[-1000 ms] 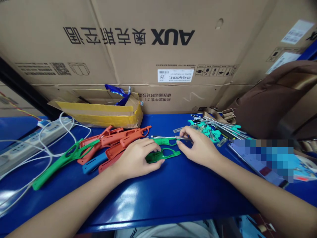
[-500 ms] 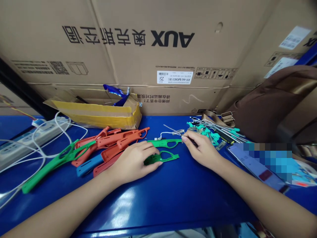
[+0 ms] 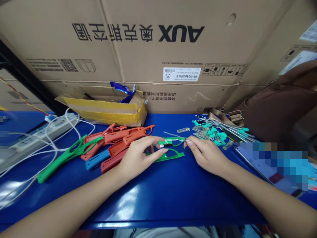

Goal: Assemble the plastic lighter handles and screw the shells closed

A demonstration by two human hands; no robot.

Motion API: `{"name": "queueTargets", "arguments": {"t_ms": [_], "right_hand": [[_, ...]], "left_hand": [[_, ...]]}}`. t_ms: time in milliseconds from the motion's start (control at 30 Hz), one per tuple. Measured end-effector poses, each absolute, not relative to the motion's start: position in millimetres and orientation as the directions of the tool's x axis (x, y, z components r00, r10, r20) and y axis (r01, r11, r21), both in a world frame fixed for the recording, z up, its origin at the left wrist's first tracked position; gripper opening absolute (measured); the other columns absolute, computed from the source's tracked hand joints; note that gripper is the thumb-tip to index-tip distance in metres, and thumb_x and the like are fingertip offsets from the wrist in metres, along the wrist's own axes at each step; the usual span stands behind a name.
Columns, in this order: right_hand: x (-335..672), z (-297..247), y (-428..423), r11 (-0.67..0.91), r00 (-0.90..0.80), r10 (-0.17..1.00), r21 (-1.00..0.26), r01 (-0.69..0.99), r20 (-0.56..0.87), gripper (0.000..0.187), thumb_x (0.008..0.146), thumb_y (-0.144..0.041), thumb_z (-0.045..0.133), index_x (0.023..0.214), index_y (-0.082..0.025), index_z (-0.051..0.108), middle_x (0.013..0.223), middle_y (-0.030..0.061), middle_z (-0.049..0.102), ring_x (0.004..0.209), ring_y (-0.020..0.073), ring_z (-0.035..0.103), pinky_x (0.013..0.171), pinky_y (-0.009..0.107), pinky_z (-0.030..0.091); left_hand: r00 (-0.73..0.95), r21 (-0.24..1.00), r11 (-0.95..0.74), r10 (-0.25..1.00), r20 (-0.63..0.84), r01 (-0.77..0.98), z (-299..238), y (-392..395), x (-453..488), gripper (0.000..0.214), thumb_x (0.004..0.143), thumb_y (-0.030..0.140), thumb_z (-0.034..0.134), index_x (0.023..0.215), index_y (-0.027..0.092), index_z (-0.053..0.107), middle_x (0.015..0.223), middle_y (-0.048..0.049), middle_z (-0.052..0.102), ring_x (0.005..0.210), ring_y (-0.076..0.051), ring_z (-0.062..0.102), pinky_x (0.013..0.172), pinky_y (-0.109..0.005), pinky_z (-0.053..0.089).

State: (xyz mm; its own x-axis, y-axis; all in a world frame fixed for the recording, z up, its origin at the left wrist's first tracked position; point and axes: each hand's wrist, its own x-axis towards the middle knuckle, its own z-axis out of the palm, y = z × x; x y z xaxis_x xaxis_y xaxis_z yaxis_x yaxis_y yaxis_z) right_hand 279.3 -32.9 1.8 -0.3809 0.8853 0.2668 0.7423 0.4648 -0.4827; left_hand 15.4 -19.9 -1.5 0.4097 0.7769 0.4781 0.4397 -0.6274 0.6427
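My right hand (image 3: 206, 152) is closed in a pinch on a thin white wire (image 3: 174, 140). A thin pale strip (image 3: 173, 134) also runs out leftward from its fingertips. The wire loops to a small white connector (image 3: 161, 145) at its far end. My left hand (image 3: 141, 152) has thumb and forefinger apart, with the connector in the gap between them; whether they touch it I cannot tell. Below both hands lie two green plastic casing halves (image 3: 179, 154), partly hidden by my left hand and the wire.
Orange-red casings (image 3: 117, 137), a blue casing (image 3: 97, 160) and more green casings (image 3: 58, 160) lie left. A power strip (image 3: 37, 134) with white cables is beyond them. Clear and teal parts with metal rods (image 3: 223, 124), a phone (image 3: 262, 168) and a brown bag (image 3: 274, 96) are right. A yellow-taped box (image 3: 104, 112) stands behind.
My left hand has lifted off the nearer green casing and opened near the connector. My right hand has drawn the wire closer, over the casings. The view has shifted slightly.
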Motion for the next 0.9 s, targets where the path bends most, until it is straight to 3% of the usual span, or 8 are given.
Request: {"name": "queueTargets", "arguments": {"t_ms": [133,300,433,500,633,767,900], "right_hand": [[278.0,3.3,-34.3,0.421,-0.358,0.907,-0.486,0.766,0.222,0.027,0.107,-0.041,0.032,0.100,-0.024,0.051,0.064,-0.0041,0.055,0.056,0.0172,0.056,0.057,0.029,0.035],[280.4,2.7,-33.3,0.463,-0.383,0.886,-0.445,0.766,0.263,0.026,0.108,-0.038,0.032,0.094,-0.024,0.048,0.074,-0.0012,0.058,0.065,0.0177,0.058,0.062,0.030,0.038],[282.1,0.0,-31.5,0.522,-0.421,0.850,-0.403,0.752,0.316,0.028,0.108,-0.034,0.032,0.089,-0.023,0.050,0.082,0.0017,0.061,0.075,0.0187,0.060,0.069,0.030,0.041],[282.0,0.2,-31.8,0.531,-0.430,0.845,-0.405,0.744,0.318,0.028,0.108,-0.033,0.033,0.091,-0.023,0.052,0.083,0.0017,0.062,0.076,0.0183,0.060,0.070,0.030,0.041],[280.6,3.4,-34.3,0.545,-0.455,0.838,-0.432,0.718,0.301,0.021,0.105,-0.033,0.041,0.093,-0.023,0.055,0.085,0.0007,0.064,0.074,0.0162,0.060,0.068,0.028,0.042],[279.8,4.5,-35.0,0.577,-0.493,0.817,-0.432,0.693,0.299,0.013,0.102,-0.032,0.048,0.099,-0.023,0.057,0.087,0.0005,0.067,0.071,0.0142,0.061,0.065,0.026,0.041],[280.1,3.0,-34.1,0.612,-0.527,0.791,-0.404,0.680,0.311,0.015,0.103,-0.031,0.046,0.101,-0.022,0.058,0.093,0.0020,0.069,0.075,0.0147,0.063,0.067,0.027,0.043]], "left_hand": [[0.411,0.598,-0.655,0.755,0.511,0.461,-1.2,-20.8,12.3,0.040,0.087,0.031,0.078,0.123,0.020,0.066,0.093,0.0004,0.071,0.071,-0.010,0.063,0.070,-0.020,0.054],[0.483,0.496,-0.771,0.637,0.601,0.400,2.4,-20.2,12.0,0.011,0.093,0.019,0.070,0.103,0.017,0.073,0.096,-0.0031,0.075,0.085,-0.011,0.069,0.084,-0.020,0.053],[0.426,0.564,-0.731,0.682,0.594,0.384,4.6,-21.9,14.6,0.010,0.093,0.018,0.069,0.100,0.016,0.075,0.092,-0.0034,0.076,0.082,-0.012,0.070,0.080,-0.020,0.054],[0.361,0.680,-0.626,0.779,0.513,0.382,5.2,-22.6,16.0,0.010,0.092,0.023,0.070,0.097,0.017,0.076,0.085,-0.0023,0.076,0.074,-0.011,0.068,0.071,-0.020,0.054],[0.301,0.934,-0.254,0.938,0.174,0.250,4.5,-18.5,18.0,0.023,0.089,0.038,0.070,0.091,0.016,0.073,0.068,0.0001,0.070,0.052,-0.009,0.059,0.049,-0.018,0.048],[0.320,0.987,-0.022,0.947,-0.030,0.158,1.4,-10.5,19.4,0.033,0.082,0.046,0.075,0.089,0.014,0.069,0.061,0.0018,0.067,0.041,-0.007,0.052,0.041,-0.017,0.042],[0.315,0.985,-0.009,0.948,-0.047,0.174,-0.4,-7.6,20.6,0.038,0.084,0.052,0.071,0.084,0.014,0.068,0.063,-0.0002,0.070,0.044,-0.008,0.056,0.045,-0.018,0.048]]}}
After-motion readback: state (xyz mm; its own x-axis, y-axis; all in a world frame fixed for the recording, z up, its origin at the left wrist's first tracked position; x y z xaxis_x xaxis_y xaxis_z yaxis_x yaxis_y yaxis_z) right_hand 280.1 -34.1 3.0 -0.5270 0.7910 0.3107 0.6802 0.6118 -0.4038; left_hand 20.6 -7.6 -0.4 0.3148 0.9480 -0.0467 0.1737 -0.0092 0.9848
